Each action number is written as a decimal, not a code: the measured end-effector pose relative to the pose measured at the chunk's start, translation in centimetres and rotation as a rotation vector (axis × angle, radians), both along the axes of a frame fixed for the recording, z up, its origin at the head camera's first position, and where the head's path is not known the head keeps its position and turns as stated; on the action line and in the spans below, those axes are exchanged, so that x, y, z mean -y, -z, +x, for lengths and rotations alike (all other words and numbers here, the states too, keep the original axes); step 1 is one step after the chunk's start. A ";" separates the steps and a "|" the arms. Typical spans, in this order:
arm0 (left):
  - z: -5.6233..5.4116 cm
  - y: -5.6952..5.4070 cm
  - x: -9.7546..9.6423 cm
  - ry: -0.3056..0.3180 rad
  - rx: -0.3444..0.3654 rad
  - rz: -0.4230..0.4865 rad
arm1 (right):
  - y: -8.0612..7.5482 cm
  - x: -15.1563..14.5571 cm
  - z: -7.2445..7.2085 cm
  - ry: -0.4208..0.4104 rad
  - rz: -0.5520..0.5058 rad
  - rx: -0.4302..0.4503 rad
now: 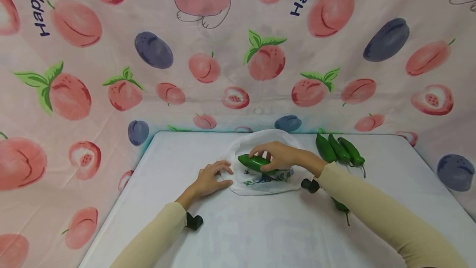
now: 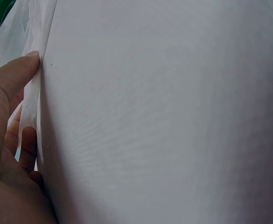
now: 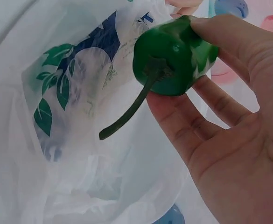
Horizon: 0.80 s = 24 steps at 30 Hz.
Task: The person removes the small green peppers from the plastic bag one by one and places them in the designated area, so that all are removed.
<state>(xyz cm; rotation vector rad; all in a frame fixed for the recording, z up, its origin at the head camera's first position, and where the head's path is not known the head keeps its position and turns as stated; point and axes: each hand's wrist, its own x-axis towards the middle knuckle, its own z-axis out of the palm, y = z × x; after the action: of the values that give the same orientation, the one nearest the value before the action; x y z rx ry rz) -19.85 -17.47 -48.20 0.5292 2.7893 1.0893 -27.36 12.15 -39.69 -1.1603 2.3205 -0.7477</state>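
A long green pepper (image 1: 256,163) is in my right hand (image 1: 277,154), above the white plastic bag (image 1: 238,189). In the right wrist view, thumb and fingers grip the pepper (image 3: 164,56) by its sides, its curved stem pointing down-left over the bag (image 3: 80,186), which has a green and blue print. My left hand (image 1: 208,179) is at the bag's left edge, thumb and fingers parted there. The left wrist view has the left hand (image 2: 5,116) holding the thin plastic edge (image 2: 31,102) with thumb and bent fingers.
Three green peppers (image 1: 339,149) lie side by side at the table's back right. Another pepper (image 1: 340,206) is partly hidden under the right forearm. A peach-printed cloth (image 1: 238,61) hangs behind the white table (image 1: 260,235).
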 end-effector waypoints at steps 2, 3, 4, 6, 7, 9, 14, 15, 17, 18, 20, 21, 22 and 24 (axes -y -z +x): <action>0.0 0.1 0.0 -0.001 0.001 0.003 | -0.1 -0.1 0.0 0.000 -0.015 -0.009; 0.0 0.1 0.0 0.000 0.002 0.003 | -0.2 -0.1 0.0 0.003 -0.021 -0.011; 0.0 0.1 0.0 0.001 0.002 0.004 | -0.3 -0.2 0.0 0.005 -0.027 -0.014; -0.1 0.3 0.0 0.005 -0.002 0.000 | -0.5 -0.3 0.1 0.018 -0.034 -0.020; -0.2 0.3 0.1 0.006 -0.006 -0.001 | -0.6 -0.4 0.2 0.026 -0.037 -0.021; -0.2 0.4 0.1 0.009 -0.011 -0.002 | -0.8 -0.7 0.3 0.040 -0.046 -0.025; -0.2 0.5 0.1 0.005 -0.013 -0.004 | -0.8 -1.6 0.4 0.056 -0.069 -0.049; -0.2 0.5 0.1 0.005 -0.010 -0.004 | -0.8 -1.9 0.5 0.058 -0.074 -0.052; -0.1 0.5 0.1 0.003 -0.009 -0.004 | -0.7 -2.5 0.5 0.063 -0.086 -0.061; -0.1 0.5 0.1 0.002 -0.010 -0.004 | -0.7 -2.8 0.6 0.068 -0.093 -0.066; 0.0 0.5 0.1 -0.001 -0.009 -0.003 | -0.8 -3.4 0.7 0.069 -0.108 -0.079; 0.0 0.5 0.1 -0.002 -0.011 -0.001 | -0.8 -3.7 0.7 0.069 -0.114 -0.090; 0.0 0.5 0.1 -0.004 -0.013 0.000 | -0.8 -4.0 0.8 0.068 -0.117 -0.100; 0.0 0.5 0.1 -0.005 -0.012 0.005 | -1.0 -4.7 0.9 0.068 -0.122 -0.116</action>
<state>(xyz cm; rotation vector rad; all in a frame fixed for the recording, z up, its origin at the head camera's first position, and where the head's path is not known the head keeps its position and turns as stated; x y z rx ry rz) -19.84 -17.59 -48.72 0.5310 2.8003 1.0978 -26.46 16.88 -38.72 -1.2118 2.4494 -0.8790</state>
